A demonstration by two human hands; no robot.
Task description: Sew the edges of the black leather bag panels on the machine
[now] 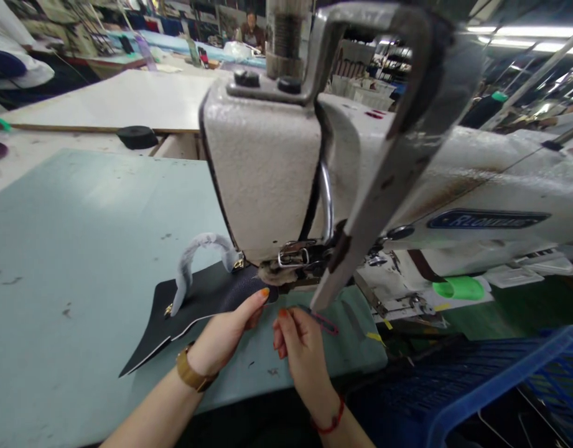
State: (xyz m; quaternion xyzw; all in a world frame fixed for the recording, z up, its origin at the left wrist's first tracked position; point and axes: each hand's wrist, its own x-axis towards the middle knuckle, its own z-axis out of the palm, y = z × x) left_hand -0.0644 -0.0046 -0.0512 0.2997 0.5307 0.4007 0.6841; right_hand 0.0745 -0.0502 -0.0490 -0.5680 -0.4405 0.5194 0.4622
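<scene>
The pale green table (81, 249) filled the left of the room in front of me, scuffed and spotted. The white sewing machine (267, 168) stood over its right end, its head looming close and its arm running off to the right. A blue plastic crate (501, 379) sat low at the right, below the table edge.

A dark panel (206, 298) lay flat on the table, one end pushed under the machine's foot (293, 256) and the other pointing down to the left. A grey strap (193, 258) arched up from it in a loop, just left of the foot.

The person's left hand (225, 336), with a gold watch (190, 372) on its wrist, rested on the panel's near edge, the thumb stretched out along the top toward the foot. I could not tell whether the fingers gripped the panel or only pressed on it. The right hand (300, 348), with a red cord (330, 424) at the wrist, was just beside it, fingers pinched narrowly around small red-handled snips (321, 320) in front of the needle area.

A green cup (458, 288) lay on the machine bed at the right.
</scene>
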